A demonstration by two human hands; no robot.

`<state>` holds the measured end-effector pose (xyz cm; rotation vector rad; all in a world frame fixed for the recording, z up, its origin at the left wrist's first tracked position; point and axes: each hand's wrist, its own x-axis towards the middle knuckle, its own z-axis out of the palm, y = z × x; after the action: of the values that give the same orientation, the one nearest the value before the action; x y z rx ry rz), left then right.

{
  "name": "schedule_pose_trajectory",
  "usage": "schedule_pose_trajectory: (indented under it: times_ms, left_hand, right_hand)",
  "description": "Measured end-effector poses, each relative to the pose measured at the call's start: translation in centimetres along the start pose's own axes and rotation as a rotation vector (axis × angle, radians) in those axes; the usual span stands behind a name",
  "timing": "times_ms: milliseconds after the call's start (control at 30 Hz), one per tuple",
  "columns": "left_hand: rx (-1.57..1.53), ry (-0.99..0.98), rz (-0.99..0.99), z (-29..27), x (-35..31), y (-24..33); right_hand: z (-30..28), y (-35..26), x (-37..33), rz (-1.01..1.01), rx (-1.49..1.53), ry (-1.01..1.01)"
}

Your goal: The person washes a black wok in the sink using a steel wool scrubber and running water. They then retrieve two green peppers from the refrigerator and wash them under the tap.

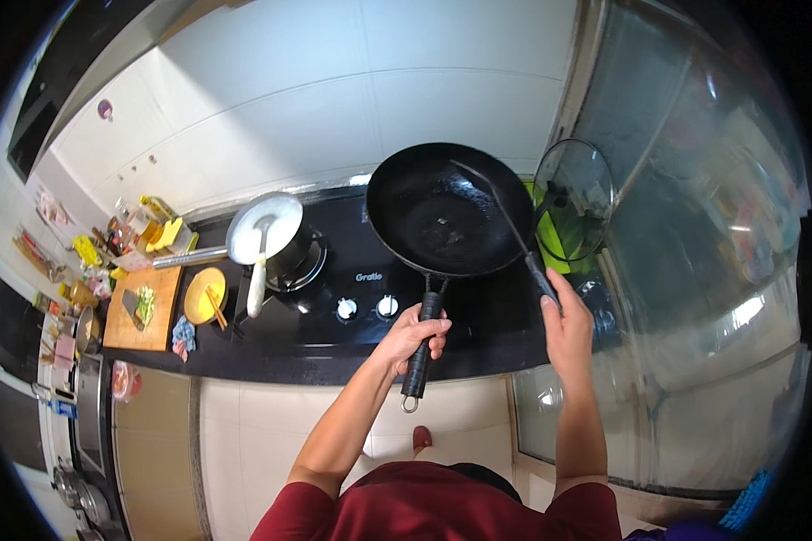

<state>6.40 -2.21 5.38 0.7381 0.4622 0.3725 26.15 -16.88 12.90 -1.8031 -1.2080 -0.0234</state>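
A black wok (415, 221) with a shiny, oily-looking inside sits over the right side of the black gas cooktop. My left hand (415, 338) is wrapped round its dark handle, whose metal ring end points toward me. In my right hand (567, 320) is the grip of a dark spatula (512, 221). The spatula's blade reaches over the right part of the wok's inside; I cannot tell whether it touches the metal. To the left, a pot (275, 236) with a white inside stands on the other burner, a pale-handled ladle (257, 279) resting in it.
A glass lid (573, 203) leans at the right near a glass partition. On the left are a yellow bowl (202, 298) with chopsticks, a blue cloth (183, 335), and a wooden cutting board (122, 326) holding a knife and chopped greens. Bottles (144, 225) stand behind.
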Motion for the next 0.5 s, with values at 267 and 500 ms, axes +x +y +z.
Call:
schedule_pose_trajectory:
  times_ms: [267,500]
  left_hand:
    - [0.066,-0.083,-0.097,-0.2,-11.8,0.9]
    - [-0.020,-0.092,-0.209,-3.3,-25.8,-3.1]
  right_hand:
    - [-2.7,-5.9,-4.3,-0.009,-0.085,0.015]
    - [-4.0,-13.0,-13.4,0.131,0.163,-0.028]
